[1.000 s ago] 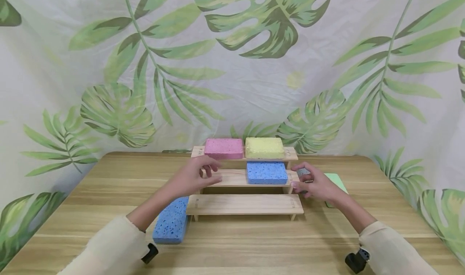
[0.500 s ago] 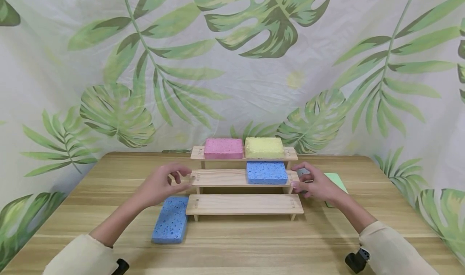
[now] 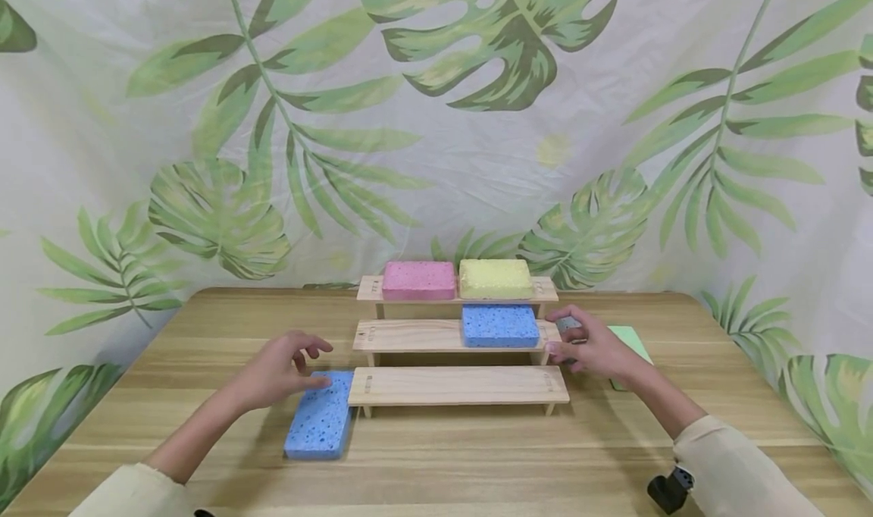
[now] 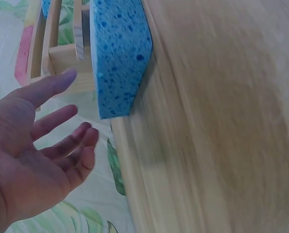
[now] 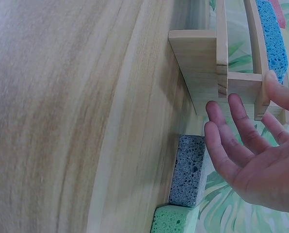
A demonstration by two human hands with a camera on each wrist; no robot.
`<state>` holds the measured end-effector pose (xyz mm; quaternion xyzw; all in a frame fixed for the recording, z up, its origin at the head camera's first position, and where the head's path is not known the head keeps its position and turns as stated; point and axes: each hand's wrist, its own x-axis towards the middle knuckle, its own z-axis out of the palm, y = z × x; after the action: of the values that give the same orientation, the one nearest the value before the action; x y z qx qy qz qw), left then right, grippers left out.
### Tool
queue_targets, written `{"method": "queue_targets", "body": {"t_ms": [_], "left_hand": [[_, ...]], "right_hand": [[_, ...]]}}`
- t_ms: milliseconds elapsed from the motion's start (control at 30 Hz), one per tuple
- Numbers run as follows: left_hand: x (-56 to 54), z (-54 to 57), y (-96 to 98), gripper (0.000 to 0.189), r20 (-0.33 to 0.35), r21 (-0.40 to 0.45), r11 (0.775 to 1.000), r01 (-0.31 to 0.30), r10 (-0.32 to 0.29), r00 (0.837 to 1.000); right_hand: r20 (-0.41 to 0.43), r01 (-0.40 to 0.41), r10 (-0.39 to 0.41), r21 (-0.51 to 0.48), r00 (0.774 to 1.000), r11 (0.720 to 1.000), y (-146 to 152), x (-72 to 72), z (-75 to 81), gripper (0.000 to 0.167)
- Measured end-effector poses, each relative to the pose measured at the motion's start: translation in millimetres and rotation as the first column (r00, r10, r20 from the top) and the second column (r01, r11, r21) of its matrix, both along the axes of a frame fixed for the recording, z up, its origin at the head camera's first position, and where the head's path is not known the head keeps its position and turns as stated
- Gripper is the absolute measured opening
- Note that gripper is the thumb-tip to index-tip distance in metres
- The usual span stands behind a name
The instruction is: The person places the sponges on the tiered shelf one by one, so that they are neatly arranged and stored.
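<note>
A three-tier wooden shelf stand (image 3: 458,386) stands on the table. My left hand (image 3: 278,374) is over the far end of a blue sponge (image 3: 319,418) left of the stand, fingers loosely bent and thumb extended. In the left wrist view that hand (image 4: 42,145) holds nothing and stays apart from the sponge. My right hand (image 3: 592,346) is at the right end of the middle tier; in the right wrist view its thumb touches the board's edge and its other fingers are loosely bent. A second blue sponge (image 3: 500,326) lies on this tier. Whether the index finger touches is unclear.
On the top tier sit a pink sponge (image 3: 418,280) and a yellow sponge (image 3: 495,279). Right of the stand lie a green sponge (image 3: 630,341) and a grey sponge (image 5: 188,170), the grey one mostly hidden in the head view. A leaf-print cloth (image 3: 477,161) hangs behind the table.
My left hand has moved left and toward me, from the middle tier's left part to above the blue sponge on the table. My right hand has stayed at the stand's right end.
</note>
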<state>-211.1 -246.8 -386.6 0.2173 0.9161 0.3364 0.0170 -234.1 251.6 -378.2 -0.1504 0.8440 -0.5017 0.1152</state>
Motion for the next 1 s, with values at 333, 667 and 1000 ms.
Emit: {"method": "queue_targets", "body": {"t_ms": [333, 667, 1000], "left_hand": [[-3.6, -7.8, -10.1, 0.048, 0.112, -0.022, 0.997, 0.068, -0.065, 0.992], [-11.8, -7.1, -13.9, 0.036, 0.008, -0.078, 0.997, 0.023, -0.023, 1.0], [-18.8, -6.9, -18.5, 0.033, -0.114, -0.067, 0.996, -0.061, 0.053, 0.992]], "right_hand": [[-0.004, 0.0, 0.0, 0.005, 1.0, 1.0, 0.0, -0.5, -0.3, 0.053], [-0.001, -0.003, 0.003, 0.0, 1.0, 1.0, -0.4, -0.5, -0.7, 0.054], [0.002, -0.002, 0.002, -0.006, 1.0, 1.0, -0.3, -0.6, -0.3, 0.053]]}}
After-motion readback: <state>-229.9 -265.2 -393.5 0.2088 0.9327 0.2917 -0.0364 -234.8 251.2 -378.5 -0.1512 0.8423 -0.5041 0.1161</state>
